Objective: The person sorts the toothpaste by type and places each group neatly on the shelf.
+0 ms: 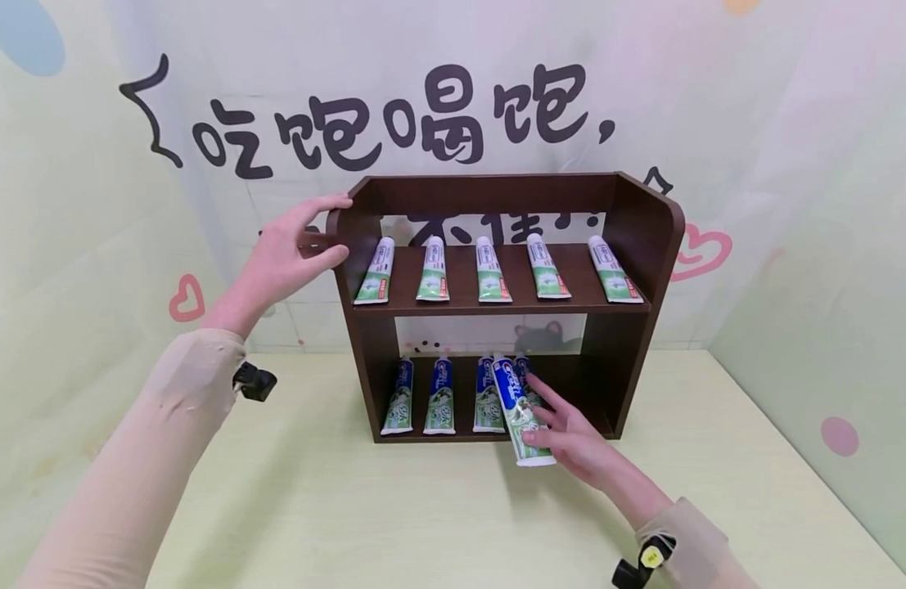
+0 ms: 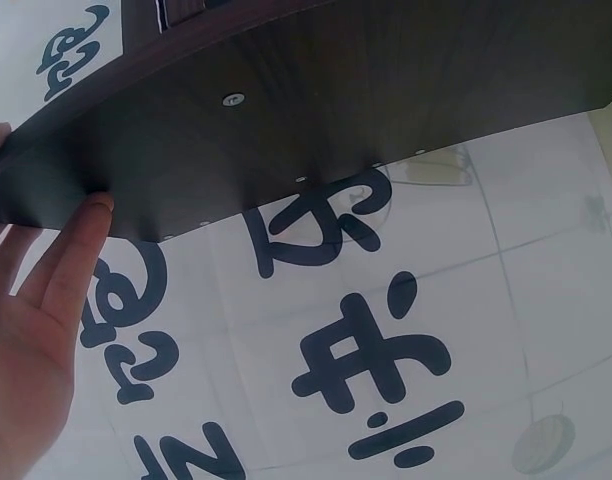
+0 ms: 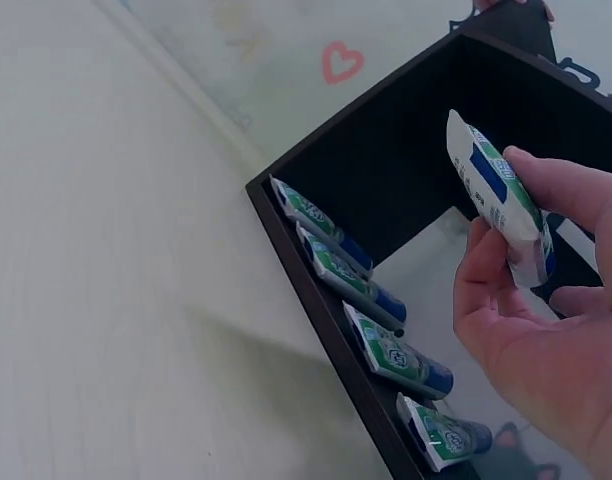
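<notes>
My right hand (image 1: 578, 442) holds a blue, green and white toothpaste tube (image 1: 513, 401), thumb on one side and fingers on the other. The tube is tilted, its white flat end toward me, in front of the lower level of a dark brown shelf (image 1: 497, 309). In the right wrist view, the right hand (image 3: 556, 330) grips the tube (image 3: 496, 190) over the shelf opening. My left hand (image 1: 283, 254) grips the shelf's upper left side panel. In the left wrist view, fingers of the left hand (image 2: 36, 340) press the panel's outer face (image 2: 316, 110).
Several white and green toothpaste tubes (image 1: 489, 270) lie in a row on the upper level. Several blue and green tubes (image 1: 439, 397) lie on the lower level, one (image 1: 522, 366) partly hidden behind the held tube. A pale table (image 1: 313, 507) bears the shelf; a printed curtain (image 1: 202, 49) hangs behind.
</notes>
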`<state>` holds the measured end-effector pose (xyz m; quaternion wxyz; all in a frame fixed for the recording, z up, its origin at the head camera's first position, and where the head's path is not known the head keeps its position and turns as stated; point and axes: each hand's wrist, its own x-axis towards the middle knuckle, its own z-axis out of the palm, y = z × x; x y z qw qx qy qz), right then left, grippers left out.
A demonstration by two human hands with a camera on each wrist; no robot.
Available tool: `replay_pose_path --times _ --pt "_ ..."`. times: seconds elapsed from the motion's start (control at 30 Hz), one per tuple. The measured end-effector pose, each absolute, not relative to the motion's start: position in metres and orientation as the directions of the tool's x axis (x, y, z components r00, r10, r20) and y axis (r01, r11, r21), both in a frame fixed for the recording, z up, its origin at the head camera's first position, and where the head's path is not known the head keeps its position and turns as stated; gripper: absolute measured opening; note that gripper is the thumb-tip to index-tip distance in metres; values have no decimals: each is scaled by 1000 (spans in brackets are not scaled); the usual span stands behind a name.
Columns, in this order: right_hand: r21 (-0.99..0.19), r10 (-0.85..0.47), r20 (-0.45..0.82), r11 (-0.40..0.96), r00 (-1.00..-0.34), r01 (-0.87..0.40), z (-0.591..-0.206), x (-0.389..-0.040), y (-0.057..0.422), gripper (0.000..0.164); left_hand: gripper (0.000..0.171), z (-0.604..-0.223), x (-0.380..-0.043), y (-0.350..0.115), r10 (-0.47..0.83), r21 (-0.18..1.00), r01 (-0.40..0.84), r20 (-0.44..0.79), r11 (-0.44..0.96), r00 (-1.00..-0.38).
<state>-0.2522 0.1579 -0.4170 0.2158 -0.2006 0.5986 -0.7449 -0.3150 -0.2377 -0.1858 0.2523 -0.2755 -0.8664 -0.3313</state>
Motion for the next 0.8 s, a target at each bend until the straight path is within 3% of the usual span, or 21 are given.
replay_pose_path --times 0.2,0.43,0.6,0.8 --pt "-973 -540 4 -196 -842 121 -420 -255 159 87 56 -185 -315 -239 314 423 642 618 640 -721" --pt "-995 -404 57 -94 -913 -21 -425 -264 168 88 57 -186 -314 -238 313 420 642 621 641 -719" --pt "-999 -291 45 3 -956 -47 -431 -275 185 87 57 -186 -315 -238 311 420 641 622 643 -719" --pt "-995 -245 60 61 -968 -78 -438 -287 203 88 57 -186 -315 -238 309 418 640 623 645 -718"
